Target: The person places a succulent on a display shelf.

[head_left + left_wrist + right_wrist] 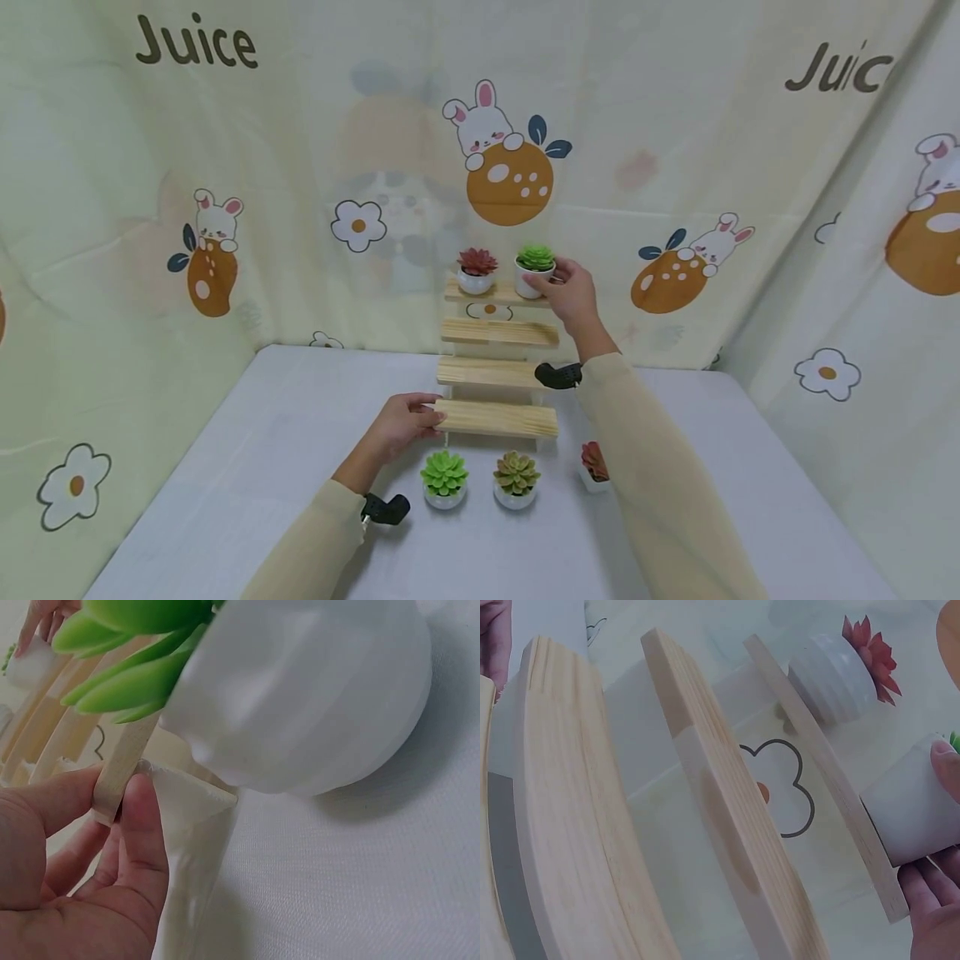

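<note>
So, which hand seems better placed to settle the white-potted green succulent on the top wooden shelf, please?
Probably the right hand: it holds that pot there, while the left hand grips the lowest wooden shelf.

shelf (497, 419): wood, smooth, matt | held pot (911, 810): smooth, semi-matt | tbl cover (360, 885): cloth, fine weave | succ. (536, 257): plastic-lk

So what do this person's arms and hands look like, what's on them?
The left sleeve and right sleeve are plain pale beige. A small, curved black device is worn near the left hand, and a similar device near the right hand. Both hands are gloveless.
</note>
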`<state>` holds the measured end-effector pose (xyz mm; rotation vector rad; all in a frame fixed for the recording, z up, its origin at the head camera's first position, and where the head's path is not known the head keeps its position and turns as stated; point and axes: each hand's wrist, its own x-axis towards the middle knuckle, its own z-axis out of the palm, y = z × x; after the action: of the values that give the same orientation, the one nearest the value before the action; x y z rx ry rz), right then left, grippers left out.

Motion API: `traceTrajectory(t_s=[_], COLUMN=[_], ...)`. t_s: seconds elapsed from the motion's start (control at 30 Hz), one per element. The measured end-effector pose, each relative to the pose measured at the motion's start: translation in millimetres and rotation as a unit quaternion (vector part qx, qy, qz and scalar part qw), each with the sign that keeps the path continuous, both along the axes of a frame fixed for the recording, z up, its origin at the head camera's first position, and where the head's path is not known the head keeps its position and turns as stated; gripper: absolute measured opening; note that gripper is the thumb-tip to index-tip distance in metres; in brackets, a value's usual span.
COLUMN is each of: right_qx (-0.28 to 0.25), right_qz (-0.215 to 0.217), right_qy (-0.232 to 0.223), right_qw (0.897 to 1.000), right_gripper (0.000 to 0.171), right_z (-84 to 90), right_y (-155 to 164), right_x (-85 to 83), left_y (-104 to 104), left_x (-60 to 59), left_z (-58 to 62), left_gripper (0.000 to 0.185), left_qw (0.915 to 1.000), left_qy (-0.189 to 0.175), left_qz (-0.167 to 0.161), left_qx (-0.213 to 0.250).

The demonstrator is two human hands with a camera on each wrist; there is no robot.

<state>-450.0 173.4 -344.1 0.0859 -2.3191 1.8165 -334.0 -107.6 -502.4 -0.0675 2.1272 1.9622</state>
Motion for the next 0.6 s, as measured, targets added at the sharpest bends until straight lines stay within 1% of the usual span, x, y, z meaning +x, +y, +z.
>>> traceTrajectory(t_s=[0.13,0.23,0.4,0.5,0.6], right_qx=[0.005,0.015,0.047,0.05,0.039], right_qz=[-0.004,-0.002,-0.005,-0.003,0.005], right_qy=[0.004,0.011,0.014,0.013,0.019], right_qw=[1.0,1.0,0.999,0.999,0.999], right_gripper=[0.08,0.081,0.083,0.086,0.087], right_z=[-1.0,-1.4,-3.0,-4.2,-4.7], right_y=[-1.2,-0.9,2.5,3.4,2.2], right_x=[-2.4,-1.0,6.5,10.6,15.0], left_y=[-0.9,-0.9,0.5,0.5,-0.9], left_x=[0.0,1.5,3.3,3.0,3.3], left_z=[1.5,2.7,1.7,0.1,0.9], left_gripper=[0.042,0.043,0.044,0.044,0.044], left_qw=[1.0,0.9999,0.9999,0.9999,0.9998], left_qy=[-0.004,0.0,0.006,0.009,0.016], left_qz=[0.001,-0.001,-0.009,-0.011,-0.011], left_qx=[0.007,0.011,0.008,0.005,0.004])
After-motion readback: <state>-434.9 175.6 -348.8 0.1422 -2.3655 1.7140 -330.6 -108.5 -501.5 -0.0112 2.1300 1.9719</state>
